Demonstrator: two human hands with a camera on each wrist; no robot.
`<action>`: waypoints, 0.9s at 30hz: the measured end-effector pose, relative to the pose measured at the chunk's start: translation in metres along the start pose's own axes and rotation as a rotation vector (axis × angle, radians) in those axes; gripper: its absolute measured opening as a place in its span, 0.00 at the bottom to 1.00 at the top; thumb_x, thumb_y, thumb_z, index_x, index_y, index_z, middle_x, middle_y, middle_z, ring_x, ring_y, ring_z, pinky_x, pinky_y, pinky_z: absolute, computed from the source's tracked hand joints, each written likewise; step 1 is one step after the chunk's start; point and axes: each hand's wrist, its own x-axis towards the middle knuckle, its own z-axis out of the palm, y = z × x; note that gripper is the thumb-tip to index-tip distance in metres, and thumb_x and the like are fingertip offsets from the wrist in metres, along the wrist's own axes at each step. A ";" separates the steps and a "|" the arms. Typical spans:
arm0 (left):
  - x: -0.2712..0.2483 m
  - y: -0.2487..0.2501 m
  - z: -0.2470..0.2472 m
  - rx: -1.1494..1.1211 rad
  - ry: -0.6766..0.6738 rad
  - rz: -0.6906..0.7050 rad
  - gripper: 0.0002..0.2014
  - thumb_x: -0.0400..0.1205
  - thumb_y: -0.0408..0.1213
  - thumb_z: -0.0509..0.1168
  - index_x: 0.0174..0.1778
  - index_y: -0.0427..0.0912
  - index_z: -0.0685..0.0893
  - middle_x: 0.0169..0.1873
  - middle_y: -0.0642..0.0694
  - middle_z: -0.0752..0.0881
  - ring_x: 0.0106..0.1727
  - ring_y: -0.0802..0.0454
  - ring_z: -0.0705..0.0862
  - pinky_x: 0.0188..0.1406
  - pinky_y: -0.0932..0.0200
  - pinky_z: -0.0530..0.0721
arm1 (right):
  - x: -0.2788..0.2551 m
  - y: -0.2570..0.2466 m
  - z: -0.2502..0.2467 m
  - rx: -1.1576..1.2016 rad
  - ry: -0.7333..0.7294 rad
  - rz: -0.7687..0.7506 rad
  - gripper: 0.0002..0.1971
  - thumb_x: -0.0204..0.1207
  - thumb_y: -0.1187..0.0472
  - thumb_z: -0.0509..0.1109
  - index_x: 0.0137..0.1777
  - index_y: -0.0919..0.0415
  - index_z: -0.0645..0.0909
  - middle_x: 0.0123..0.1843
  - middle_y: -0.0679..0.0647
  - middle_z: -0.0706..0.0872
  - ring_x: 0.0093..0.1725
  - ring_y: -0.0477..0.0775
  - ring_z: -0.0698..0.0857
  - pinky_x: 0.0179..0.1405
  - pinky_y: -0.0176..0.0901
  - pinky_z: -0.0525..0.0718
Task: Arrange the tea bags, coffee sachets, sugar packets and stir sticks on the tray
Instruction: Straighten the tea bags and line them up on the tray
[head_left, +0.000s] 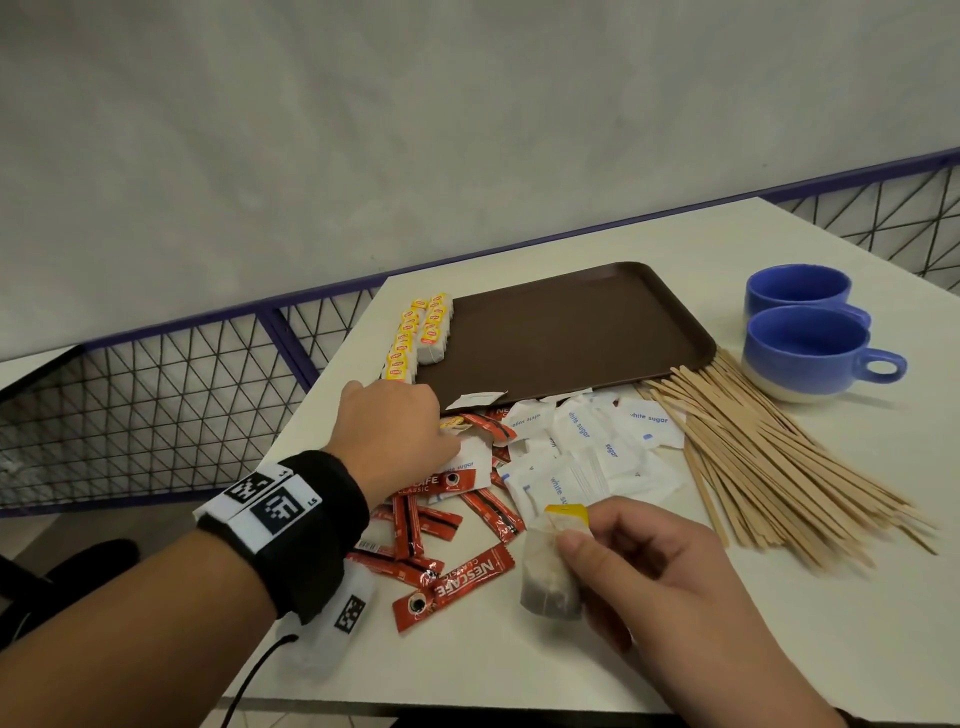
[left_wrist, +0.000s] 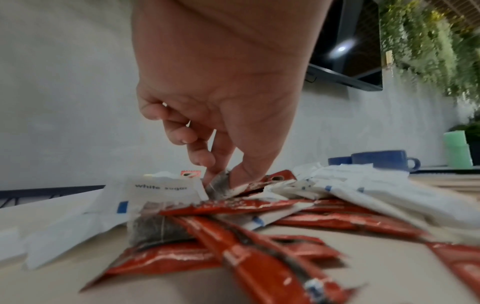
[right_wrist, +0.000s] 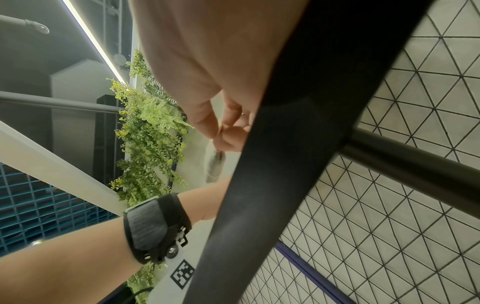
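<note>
A brown tray (head_left: 571, 332) lies on the white table, with two rows of yellow-tagged tea bags (head_left: 418, 332) along its left edge. In front of it lie red coffee sachets (head_left: 452, 582), white sugar packets (head_left: 587, 441) and a fan of wooden stir sticks (head_left: 769, 457). My left hand (head_left: 395, 436) reaches into the pile and pinches a tea bag (left_wrist: 221, 183) between thumb and finger. Above the table's front, my right hand (head_left: 649, 571) pinches another tea bag (head_left: 550, 571) with a yellow tag; that bag hangs below the fingers (right_wrist: 215, 168).
Two blue cups (head_left: 810, 343) stand right of the tray. A purple rail with wire mesh (head_left: 156, 395) runs behind the table's left edge. A loose tea bag (left_wrist: 161, 226) lies half under the sachets. A dark strap (right_wrist: 298, 144) crosses the right wrist view.
</note>
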 end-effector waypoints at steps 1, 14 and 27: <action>-0.004 -0.001 -0.004 -0.020 0.001 0.002 0.18 0.82 0.57 0.61 0.36 0.51 0.87 0.30 0.53 0.84 0.38 0.53 0.81 0.48 0.50 0.74 | 0.000 0.000 0.000 -0.004 0.002 0.002 0.10 0.71 0.56 0.76 0.33 0.60 0.86 0.23 0.55 0.79 0.21 0.50 0.76 0.21 0.36 0.72; -0.127 0.027 -0.023 -0.215 0.247 0.102 0.20 0.83 0.59 0.51 0.46 0.58 0.89 0.34 0.59 0.86 0.42 0.54 0.82 0.47 0.49 0.74 | 0.001 -0.002 0.001 -0.017 0.017 0.030 0.11 0.79 0.64 0.76 0.35 0.61 0.87 0.34 0.63 0.85 0.30 0.55 0.78 0.27 0.47 0.80; -0.170 0.064 0.027 -0.387 0.564 0.098 0.13 0.82 0.44 0.67 0.61 0.52 0.91 0.46 0.56 0.90 0.43 0.51 0.87 0.46 0.49 0.75 | -0.004 0.001 -0.005 0.142 -0.130 0.025 0.05 0.75 0.68 0.76 0.38 0.61 0.86 0.34 0.55 0.83 0.36 0.50 0.80 0.39 0.40 0.79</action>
